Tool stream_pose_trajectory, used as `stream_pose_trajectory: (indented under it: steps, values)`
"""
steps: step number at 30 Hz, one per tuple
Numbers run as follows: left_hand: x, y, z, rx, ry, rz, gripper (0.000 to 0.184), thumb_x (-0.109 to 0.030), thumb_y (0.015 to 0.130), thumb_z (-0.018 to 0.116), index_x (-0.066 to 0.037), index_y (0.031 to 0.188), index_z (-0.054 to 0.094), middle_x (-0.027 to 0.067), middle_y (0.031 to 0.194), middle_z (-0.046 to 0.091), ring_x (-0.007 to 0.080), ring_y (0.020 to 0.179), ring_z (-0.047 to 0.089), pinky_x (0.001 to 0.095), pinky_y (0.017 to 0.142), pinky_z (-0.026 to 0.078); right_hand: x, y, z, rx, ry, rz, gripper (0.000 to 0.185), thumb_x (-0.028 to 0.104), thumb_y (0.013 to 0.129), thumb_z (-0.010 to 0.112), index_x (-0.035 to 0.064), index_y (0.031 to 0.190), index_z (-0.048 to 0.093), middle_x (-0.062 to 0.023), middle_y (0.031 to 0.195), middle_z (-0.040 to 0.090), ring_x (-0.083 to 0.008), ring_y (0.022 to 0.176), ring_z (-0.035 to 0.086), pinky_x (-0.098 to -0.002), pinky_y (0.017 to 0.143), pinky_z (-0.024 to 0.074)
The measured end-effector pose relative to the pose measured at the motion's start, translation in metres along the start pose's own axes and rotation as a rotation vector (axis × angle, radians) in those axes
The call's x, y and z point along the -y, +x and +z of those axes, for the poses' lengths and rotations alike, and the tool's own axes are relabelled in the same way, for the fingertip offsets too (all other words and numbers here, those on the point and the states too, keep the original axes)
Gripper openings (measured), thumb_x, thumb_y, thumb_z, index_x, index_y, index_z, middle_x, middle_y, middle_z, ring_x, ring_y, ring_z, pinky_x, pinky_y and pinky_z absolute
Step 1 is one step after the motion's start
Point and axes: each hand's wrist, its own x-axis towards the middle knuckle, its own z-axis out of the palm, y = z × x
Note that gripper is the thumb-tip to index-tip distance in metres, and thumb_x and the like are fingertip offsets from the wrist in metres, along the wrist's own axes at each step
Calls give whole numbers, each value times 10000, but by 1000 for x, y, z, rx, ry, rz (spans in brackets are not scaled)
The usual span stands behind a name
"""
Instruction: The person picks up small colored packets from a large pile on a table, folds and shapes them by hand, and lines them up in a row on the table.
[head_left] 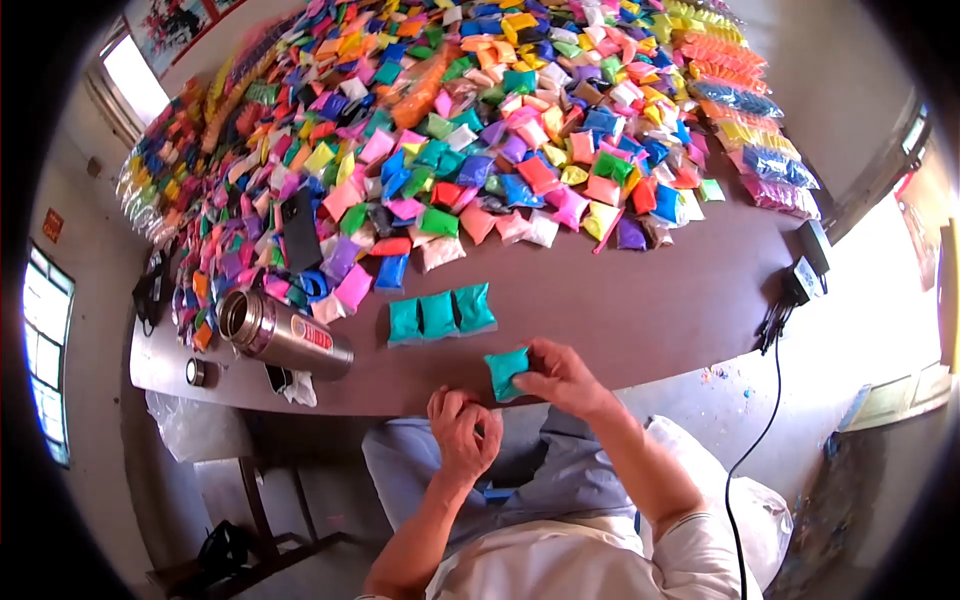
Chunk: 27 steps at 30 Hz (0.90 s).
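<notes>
My right hand [560,377] pinches a teal packet [507,374] by its right side, at the table's near edge. My left hand [465,430] is at the table edge, to the left of and below that packet; its fingers are curled, and anything between them is too small to make out. Three more teal packets [438,314] lie side by side on the brown table [590,300], just beyond my hands.
A large heap of coloured packets [480,170] covers the far side. A steel flask [285,335] lies at the left, near its lid [196,372] and a dark phone [299,230]. Stacked packet strips [755,130] and a corded adapter [803,280] are at the right.
</notes>
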Motion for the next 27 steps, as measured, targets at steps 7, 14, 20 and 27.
stream_pose_trajectory:
  steps: [7, 14, 20, 27]
  values:
    - [1, -1, 0, -6, 6, -18, 140, -146, 838, 606, -27, 767, 625, 111, 939, 594, 324, 913, 546, 476, 961, 382, -4, -6, 18, -31, -421, -23, 286, 2, 858, 626, 1, 1140, 582, -14, 864, 607, -77, 795, 558, -242, 691, 478]
    - [0, -2, 3, -38, 43, -19, 134, -140, 831, 618, -27, 761, 625, 103, 926, 598, 307, 920, 550, 469, 968, 382, -11, -1, 17, 3, -521, -103, 205, 101, 928, 639, -13, 1088, 586, 5, 816, 588, -61, 732, 522, -234, 644, 455]
    - [-1, 0, -5, -8, -9, -2, 146, -153, 822, 634, -31, 745, 615, 98, 928, 599, 301, 917, 552, 468, 968, 379, -16, -2, 16, -4, -480, -125, 179, 125, 950, 622, -11, 1064, 594, 13, 818, 587, -54, 745, 513, -232, 648, 451]
    - [3, -3, 1, -28, 15, 11, 142, -154, 783, 662, -41, 712, 614, 94, 936, 590, 302, 916, 547, 462, 986, 373, -3, 0, 25, -24, -583, -23, 232, 103, 897, 673, -14, 1091, 622, -17, 835, 626, -53, 765, 549, -244, 673, 486]
